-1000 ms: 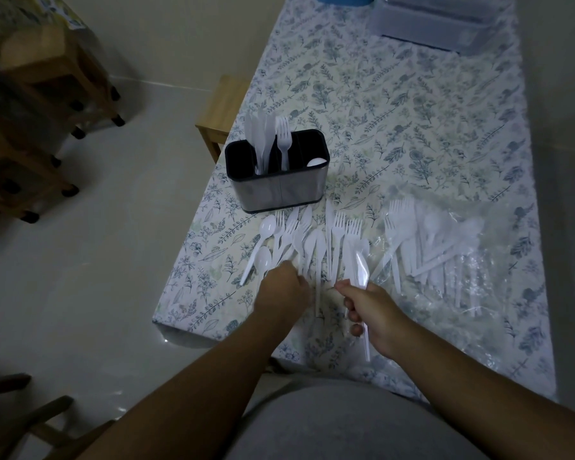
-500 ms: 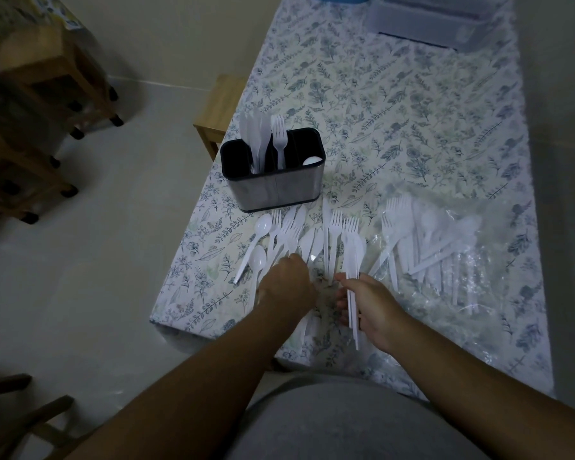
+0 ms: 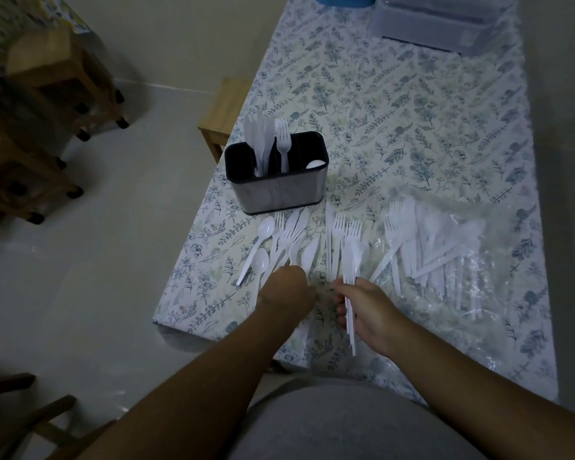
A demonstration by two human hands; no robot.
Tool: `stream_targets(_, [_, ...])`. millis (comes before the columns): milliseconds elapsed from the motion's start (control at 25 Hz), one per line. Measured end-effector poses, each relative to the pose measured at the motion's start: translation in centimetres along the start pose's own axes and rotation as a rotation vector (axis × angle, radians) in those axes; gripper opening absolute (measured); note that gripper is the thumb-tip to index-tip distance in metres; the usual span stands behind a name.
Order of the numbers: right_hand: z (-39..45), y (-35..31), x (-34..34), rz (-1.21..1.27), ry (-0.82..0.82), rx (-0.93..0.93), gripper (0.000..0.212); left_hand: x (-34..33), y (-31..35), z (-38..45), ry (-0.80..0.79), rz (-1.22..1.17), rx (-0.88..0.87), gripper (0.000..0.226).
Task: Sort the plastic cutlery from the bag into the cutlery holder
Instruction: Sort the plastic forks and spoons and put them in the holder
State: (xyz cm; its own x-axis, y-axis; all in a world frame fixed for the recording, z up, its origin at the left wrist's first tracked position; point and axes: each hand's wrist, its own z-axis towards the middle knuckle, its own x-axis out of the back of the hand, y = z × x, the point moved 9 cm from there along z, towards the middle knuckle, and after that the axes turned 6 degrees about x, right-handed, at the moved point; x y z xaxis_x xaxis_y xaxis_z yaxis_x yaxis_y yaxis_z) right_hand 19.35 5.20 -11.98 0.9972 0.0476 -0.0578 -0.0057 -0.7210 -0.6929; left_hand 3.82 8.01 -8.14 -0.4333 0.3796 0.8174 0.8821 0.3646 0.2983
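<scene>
Tabletop [image 3: 412, 134]: right hand [image 3: 367, 308] around forks [image 3: 350, 260].

There is one view only, from a wide-angle camera worn on the person's head. It looks forward and steeply down from above the near end of a long table [image 3: 412, 111], close enough that both forearms reach up from the bottom edge and the torso fills the lower middle. The table runs away toward the top of the frame, its lines bending near the edges. The floor [image 3: 97, 277] takes up the left side.
</scene>
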Motion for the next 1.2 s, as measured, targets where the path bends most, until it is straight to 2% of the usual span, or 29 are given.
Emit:
stream_targets(120, [0.1,-0.6,-0.6,0.092,-0.028,0.035,0.022,0.7,1.5,-0.8,-0.021,-0.239,-0.088,0.037])
stream_targets(280, [0.3,-1.9,-0.4,0.199,-0.048,0.025,0.026,1.5,4.7,-2.4,-0.104,-0.349,-0.28,0.022])
stream_targets(360, [0.6,-2.0,0.9,0.092,0.014,0.028,0.032,1.8,4.6,-1.0,-0.054,-0.372,-0.214,0.024])
stream_targets(440, [0.6,-2.1,2.4,-0.029,0.095,0.049,0.027,1.7,4.0,1.1,0.04,-0.298,-0.098,0.021])
stream_targets(560, [0.3,-1.1,2.8,0.099,0.107,0.012,0.023,1.0,4.2,3.3,0.066,-0.195,-0.007,0.023])
stream_targets(640, [0.2,-0.5,3.4,0.12,0.117,-0.033,0.021,0.7,4.6,3.6,0.031,-0.154,-0.009,0.023])
stream_targets(760, [0.0,-0.2,4.4,0.069,0.145,-0.08,0.003,0.0,4.0,2.7,-0.015,-0.067,-0.026,0.02])
stream_targets(840, [-0.1,-0.4,4.4,0.065,0.153,-0.08,0.009,-0.8,2.9,1.7,-0.03,-0.069,-0.013,0.017])
stream_targets(1000, [-0.8,-0.8,2.8,0.071,0.104,-0.08,0.014,-0.5,2.0,2.1,0.03,-0.04,0.01,0.027])
stream_targets(1120, [-1.0,-1.3,2.3,0.032,0.106,-0.038,0.013,-0.7,2.7,2.7,-0.043,0.073,-0.012,0.015])
stream_targets(1200, [-0.9,-1.6,2.4,0.004,0.14,0.004,0.013,-1.0,2.2,1.8,-0.091,-0.003,-0.023,0.015])
